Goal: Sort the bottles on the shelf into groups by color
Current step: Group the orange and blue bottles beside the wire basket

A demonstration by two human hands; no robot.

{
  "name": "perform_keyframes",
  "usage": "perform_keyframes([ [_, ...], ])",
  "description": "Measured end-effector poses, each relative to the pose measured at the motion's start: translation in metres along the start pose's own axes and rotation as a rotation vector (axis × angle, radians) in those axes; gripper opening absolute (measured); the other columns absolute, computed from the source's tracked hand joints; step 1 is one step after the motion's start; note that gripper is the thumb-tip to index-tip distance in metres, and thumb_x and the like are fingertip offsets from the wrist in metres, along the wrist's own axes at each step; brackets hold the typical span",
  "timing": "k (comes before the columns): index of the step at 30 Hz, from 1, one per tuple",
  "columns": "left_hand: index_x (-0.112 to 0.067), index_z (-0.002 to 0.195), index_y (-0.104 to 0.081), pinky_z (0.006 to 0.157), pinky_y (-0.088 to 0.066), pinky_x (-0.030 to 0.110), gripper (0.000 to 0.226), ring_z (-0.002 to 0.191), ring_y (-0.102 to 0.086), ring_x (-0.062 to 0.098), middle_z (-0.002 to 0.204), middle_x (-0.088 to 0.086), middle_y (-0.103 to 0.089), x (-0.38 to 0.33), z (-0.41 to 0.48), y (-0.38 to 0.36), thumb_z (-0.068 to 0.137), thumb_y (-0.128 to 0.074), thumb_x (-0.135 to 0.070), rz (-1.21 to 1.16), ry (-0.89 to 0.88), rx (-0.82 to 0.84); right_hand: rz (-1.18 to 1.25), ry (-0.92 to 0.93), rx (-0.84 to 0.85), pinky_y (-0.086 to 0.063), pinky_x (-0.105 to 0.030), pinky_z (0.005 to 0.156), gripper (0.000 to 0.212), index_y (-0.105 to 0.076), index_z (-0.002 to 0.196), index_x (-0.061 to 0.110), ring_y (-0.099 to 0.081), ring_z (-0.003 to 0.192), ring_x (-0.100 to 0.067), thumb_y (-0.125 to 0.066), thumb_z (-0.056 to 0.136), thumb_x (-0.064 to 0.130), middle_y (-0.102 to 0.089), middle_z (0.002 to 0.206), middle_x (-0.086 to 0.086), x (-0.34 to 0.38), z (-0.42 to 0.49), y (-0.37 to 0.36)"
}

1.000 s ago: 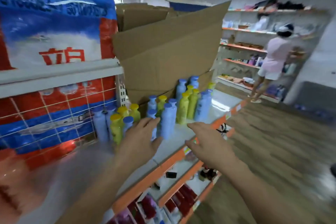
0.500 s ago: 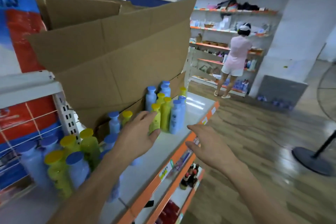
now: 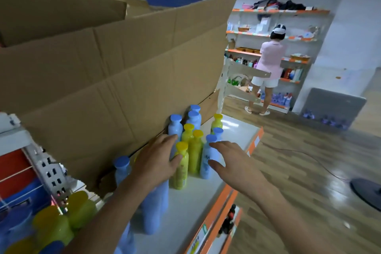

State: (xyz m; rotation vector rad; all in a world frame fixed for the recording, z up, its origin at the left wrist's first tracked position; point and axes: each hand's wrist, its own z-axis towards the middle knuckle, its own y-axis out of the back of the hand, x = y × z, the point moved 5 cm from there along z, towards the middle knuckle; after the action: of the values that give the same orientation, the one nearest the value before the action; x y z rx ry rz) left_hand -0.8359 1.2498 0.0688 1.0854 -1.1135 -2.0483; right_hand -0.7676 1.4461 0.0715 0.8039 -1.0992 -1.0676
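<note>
- By my reading, you have barely begun: on the shelf (image 3: 233, 137) the two colours stand mixed, and no group has been set apart yet.
- The far cluster stands against the cardboard box (image 3: 123, 88). I count five blue bottles (image 3: 175, 130) and four yellow bottles (image 3: 195, 150), interleaved.
- Nearer you there are at least two more blue ones beside your left forearm. A blurred bunch (image 3: 80, 208) at the lower left shows at least two yellow, but I cannot count it fully.
- Your left hand (image 3: 156, 161) is spread with straight fingers. Its thumb touches the front yellow bottle (image 3: 181, 169), and it grips nothing.
- Your right hand (image 3: 231, 163) is also spread, just beside the front blue bottle (image 3: 206, 164). I cannot tell whether it touches, and it holds nothing.
- Nearly all the work is left: gather the blue to one side and the yellow to the other.
</note>
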Motion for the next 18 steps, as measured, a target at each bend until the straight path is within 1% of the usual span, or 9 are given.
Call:
perform_keyframes([
  [3,-0.018,0.145,-0.044,0.104,-0.038,0.033,0.063,0.130,-0.046,0.023,0.144,0.002,-0.048,0.011,0.029,-0.012,0.089,-0.055,-0.046,0.034,0.038,0.003,0.013,0.041,-0.005,-0.037,-0.031,0.100,0.050,-0.044,0.141,0.027,-0.043,0.124,-0.018,-0.056,0.094,0.036,-0.049,0.139,0.008,-0.016,0.036,-0.005],
  [6,-0.017,0.144,-0.045,0.102,-0.041,0.035,0.060,0.128,-0.049,0.026,0.140,0.004,-0.050,0.019,0.063,-0.024,0.090,-0.063,-0.036,0.050,0.062,-0.014,0.013,0.099,-0.016,-0.040,-0.034,0.098,0.051,-0.046,0.141,0.026,-0.045,0.122,-0.021,-0.057,0.093,0.038,-0.052,0.135,0.005,-0.034,0.080,-0.010],
  [10,-0.016,0.145,-0.044,0.106,-0.040,0.037,0.062,0.131,-0.046,0.024,0.143,0.005,-0.048,0.026,0.106,-0.041,0.090,-0.063,-0.036,0.068,0.161,-0.031,0.043,0.172,0.011,-0.040,-0.035,0.099,0.052,-0.048,0.139,0.024,-0.047,0.121,-0.027,-0.060,0.091,0.038,-0.055,0.133,0.001,-0.063,0.142,-0.021],
  [13,-0.019,0.143,-0.046,0.107,-0.039,0.038,0.062,0.131,-0.047,0.026,0.142,0.005,-0.050,0.030,0.131,-0.052,0.088,-0.058,-0.044,0.130,0.220,-0.056,0.057,0.222,0.052,-0.039,-0.034,0.100,0.055,-0.045,0.142,0.024,-0.048,0.123,-0.028,-0.060,0.092,0.039,-0.054,0.135,-0.002,-0.082,0.184,-0.032],
  [16,-0.023,0.145,-0.043,0.105,-0.039,0.037,0.060,0.130,-0.047,0.025,0.140,0.005,-0.049,0.027,0.150,-0.059,0.090,-0.058,-0.043,0.180,0.282,-0.048,0.080,0.252,0.142,-0.043,-0.036,0.098,0.057,-0.038,0.146,0.027,-0.049,0.123,-0.025,-0.057,0.093,0.041,-0.052,0.136,-0.002,-0.093,0.216,-0.043],
  [18,-0.024,0.144,-0.042,0.101,-0.042,0.036,0.059,0.126,-0.049,0.028,0.135,0.008,-0.047,0.022,0.160,-0.062,0.091,-0.059,-0.042,0.199,0.320,-0.058,0.089,0.264,0.198,-0.046,-0.038,0.094,0.058,-0.035,0.147,0.028,-0.053,0.118,-0.024,-0.055,0.094,0.042,-0.053,0.133,-0.003,-0.097,0.231,-0.048],
])
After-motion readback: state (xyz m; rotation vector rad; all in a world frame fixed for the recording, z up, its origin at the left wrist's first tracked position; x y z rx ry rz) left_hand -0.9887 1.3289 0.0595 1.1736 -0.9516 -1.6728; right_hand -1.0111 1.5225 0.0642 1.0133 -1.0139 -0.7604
